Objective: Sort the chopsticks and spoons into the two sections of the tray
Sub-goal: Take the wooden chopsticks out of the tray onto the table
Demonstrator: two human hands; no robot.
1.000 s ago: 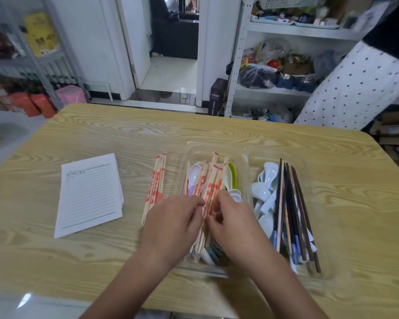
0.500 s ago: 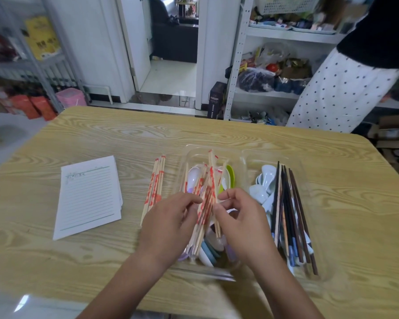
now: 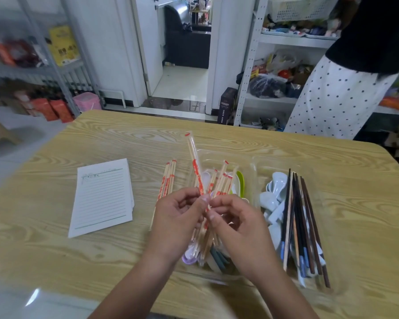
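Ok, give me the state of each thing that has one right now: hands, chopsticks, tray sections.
Left hand: pinching wrapped chopsticks, lifted.
Right hand: gripping the same bundle.
Loose wrapped pairs: flat on table.
Tray's left section: mixed.
Right section: white spoons under dark chopsticks.

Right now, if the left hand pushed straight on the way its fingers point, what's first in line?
The left hand points right, toward the right hand. First in line is the wrapped chopstick pair pinched between both hands, then the right hand's fingertips almost at once. Depth is unclear, but no gap shows.
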